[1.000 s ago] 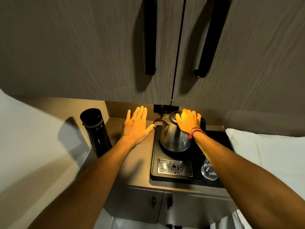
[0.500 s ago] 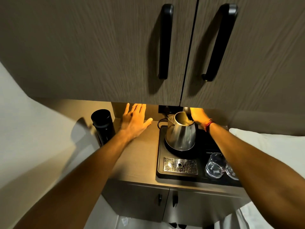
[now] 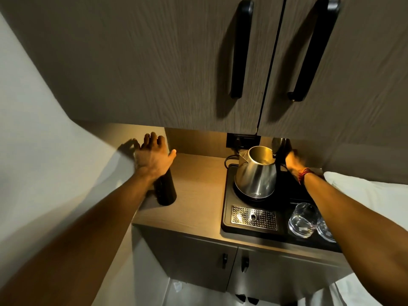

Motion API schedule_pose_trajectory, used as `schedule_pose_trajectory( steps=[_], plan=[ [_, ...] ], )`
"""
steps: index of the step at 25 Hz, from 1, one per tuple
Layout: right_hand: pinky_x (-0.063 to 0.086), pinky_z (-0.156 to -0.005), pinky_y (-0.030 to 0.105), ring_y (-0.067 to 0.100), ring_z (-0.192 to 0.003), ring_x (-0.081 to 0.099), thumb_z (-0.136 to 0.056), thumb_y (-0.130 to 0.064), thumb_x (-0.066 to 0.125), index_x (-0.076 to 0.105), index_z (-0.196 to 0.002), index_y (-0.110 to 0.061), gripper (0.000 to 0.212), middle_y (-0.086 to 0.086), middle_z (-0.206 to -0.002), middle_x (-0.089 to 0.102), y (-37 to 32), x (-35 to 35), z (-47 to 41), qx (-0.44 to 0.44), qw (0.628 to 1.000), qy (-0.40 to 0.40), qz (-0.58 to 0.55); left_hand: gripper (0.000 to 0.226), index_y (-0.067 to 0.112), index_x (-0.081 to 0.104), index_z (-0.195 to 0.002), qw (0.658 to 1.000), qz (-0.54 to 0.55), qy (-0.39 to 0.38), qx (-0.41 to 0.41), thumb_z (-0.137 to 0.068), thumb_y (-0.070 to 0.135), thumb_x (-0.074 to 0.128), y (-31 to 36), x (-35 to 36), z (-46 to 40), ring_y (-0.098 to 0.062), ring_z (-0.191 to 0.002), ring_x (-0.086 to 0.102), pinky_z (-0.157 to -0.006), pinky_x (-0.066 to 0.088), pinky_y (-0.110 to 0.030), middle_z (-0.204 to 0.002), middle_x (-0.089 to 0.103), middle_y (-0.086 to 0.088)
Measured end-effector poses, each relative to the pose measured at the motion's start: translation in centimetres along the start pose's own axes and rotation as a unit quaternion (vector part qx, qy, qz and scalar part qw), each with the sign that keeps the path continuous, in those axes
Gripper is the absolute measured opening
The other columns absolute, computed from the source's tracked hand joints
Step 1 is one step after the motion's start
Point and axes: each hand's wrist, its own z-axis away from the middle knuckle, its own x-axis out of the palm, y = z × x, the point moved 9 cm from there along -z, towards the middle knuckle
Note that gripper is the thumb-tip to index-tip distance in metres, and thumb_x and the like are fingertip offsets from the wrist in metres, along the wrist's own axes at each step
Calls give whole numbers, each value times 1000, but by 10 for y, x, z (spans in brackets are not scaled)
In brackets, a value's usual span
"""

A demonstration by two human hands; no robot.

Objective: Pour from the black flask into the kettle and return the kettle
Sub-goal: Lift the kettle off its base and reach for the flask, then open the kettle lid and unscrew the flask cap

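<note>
I take the kettle (image 3: 256, 173) as my landmark: it stands upright on its round base on the black tray (image 3: 227, 208), lid flipped open so I can see down into its steel interior. My right hand (image 3: 292, 159) is just behind and to the right of the kettle, at its black handle; the hand is blurred, and I cannot tell whether its grip has closed on the handle or merely touches it. A red band sits on that wrist. Well to the left of the kettle, across a bare stretch of desk (image 3: 198, 184), the black flask (image 3: 165, 191) stands upright near the wall. My left hand (image 3: 152, 156) is over the flask's top, fingers spread wide and grip open, holding nothing; the hand hides the top of the flask. In front of the kettle, on the same tray, lies a perforated metal drip grille (image 3: 254, 217), and to the right of the grille sit two clear glasses (image 3: 303, 219), partly covered by my right forearm.
</note>
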Motion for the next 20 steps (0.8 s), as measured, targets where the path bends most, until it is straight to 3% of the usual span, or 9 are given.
schedule_pose_trajectory(
  steps=[3, 6, 8, 10, 14, 15, 17, 18, 20],
  plan=[
    [26, -114, 44, 37, -139, 36, -104, -29, 23, 42, -137, 5, 51, 24, -149, 38, 3, 5, -3, -8, 1000, 7, -5, 65, 14, 37, -140, 1000, 0, -26, 3, -93, 59, 47, -11, 7, 4, -40, -123, 51, -92, 52, -52, -136, 49, -21],
    [14, -120, 45, 37, -142, 29, -103, -22, 22, 44, -133, 9, 49, 27, -150, 36, -9, 7, -3, -39, 997, 8, 67, 66, 15, 36, -141, 999, 17, -40, 7, -93, 57, 50, -16, 8, 3, -43, -120, 51, -83, 56, -48, -136, 46, -24],
    [21, -115, 42, 39, -138, 34, -103, -19, 23, 47, -128, 14, 47, 31, -146, 40, -19, 9, -1, -61, 994, 9, 89, 67, 14, 37, -139, 999, 22, -37, 11, -91, 59, 52, -15, 10, 0, -42, -119, 51, -80, 57, -47, -135, 45, -24],
    [35, -99, 45, 46, -125, 45, -102, -14, 29, 50, -117, 20, 42, 37, -133, 49, -30, 16, 7, -80, 993, 6, 88, 71, 14, 38, -138, 999, 27, -39, 8, -88, 63, 52, -16, 12, -2, -40, -120, 50, -78, 54, -44, -135, 43, -23],
    [34, -94, 47, 49, -119, 48, -98, -5, 40, 49, -123, 15, 34, 39, -125, 52, -58, 53, 26, -106, 992, -30, 54, 73, 16, 36, -137, 998, 33, -44, 1, -86, 66, 51, -21, 15, -10, -37, -119, 49, -75, 55, -42, -136, 41, -20],
    [39, -88, 49, 50, -109, 54, -98, -7, 39, 53, -118, 13, 31, 38, -115, 58, -67, 68, 32, -122, 991, -41, 40, 72, 16, 36, -136, 999, 33, -42, 4, -86, 66, 51, -21, 15, -12, -37, -118, 49, -75, 55, -41, -135, 42, -19],
    [39, -68, 48, 44, -71, 56, -101, -13, 37, 59, -93, 7, 31, 28, -79, 60, -82, 101, 53, -162, 981, -77, 80, 72, 17, 36, -137, 999, 33, -39, 14, -86, 65, 52, -18, 14, -13, -35, -117, 49, -73, 54, -39, -134, 42, -18],
    [34, -60, 42, 32, -55, 45, -102, -18, 37, 52, -76, 0, 35, 17, -63, 50, -82, 119, 62, -175, 975, -93, 96, 73, 17, 35, -138, 998, 33, -39, 20, -85, 64, 52, -18, 14, -12, -34, -117, 49, -73, 53, -39, -134, 41, -17],
    [24, -51, 33, 17, -50, 24, -102, -23, 39, 39, -69, -5, 38, 2, -57, 33, -75, 153, 68, -169, 973, -125, 98, 74, 18, 34, -140, 998, 43, -35, 34, -84, 62, 53, -19, 15, -12, -33, -118, 47, -74, 52, -38, -136, 40, -15]
  ],
)
